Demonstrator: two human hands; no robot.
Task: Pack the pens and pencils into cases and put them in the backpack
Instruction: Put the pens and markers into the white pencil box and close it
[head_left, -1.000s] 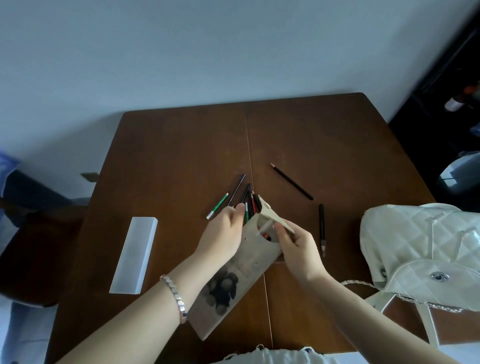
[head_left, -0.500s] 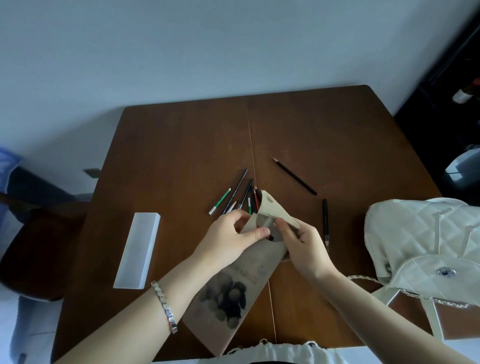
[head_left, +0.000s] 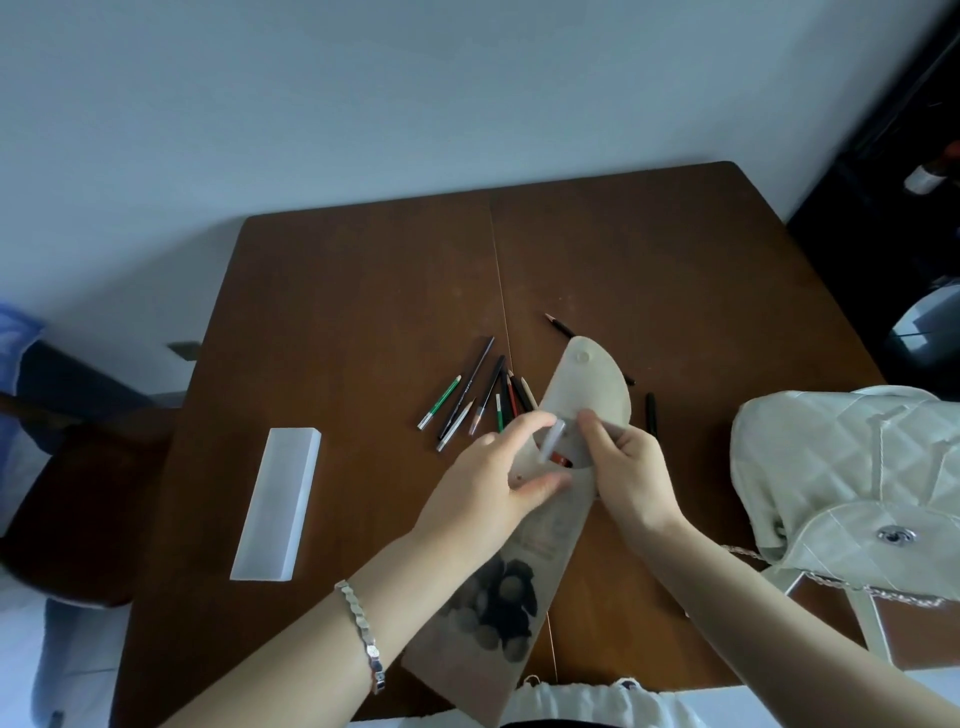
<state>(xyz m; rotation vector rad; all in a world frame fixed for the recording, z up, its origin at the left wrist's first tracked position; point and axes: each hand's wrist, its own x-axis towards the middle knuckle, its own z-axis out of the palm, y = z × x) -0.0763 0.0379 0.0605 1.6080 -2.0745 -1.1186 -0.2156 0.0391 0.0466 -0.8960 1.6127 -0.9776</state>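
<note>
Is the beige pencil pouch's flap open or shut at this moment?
Open. The beige pouch's flap stands unfolded away from the mouth, where a pen is partway in.

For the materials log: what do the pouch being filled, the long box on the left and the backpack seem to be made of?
Pouch: soft beige fabric or felt, matte, flap bends. Box: probably frosted translucent plastic, rigid edges. Backpack: cream quilted leather-like material, slight sheen, metal snap.
</note>
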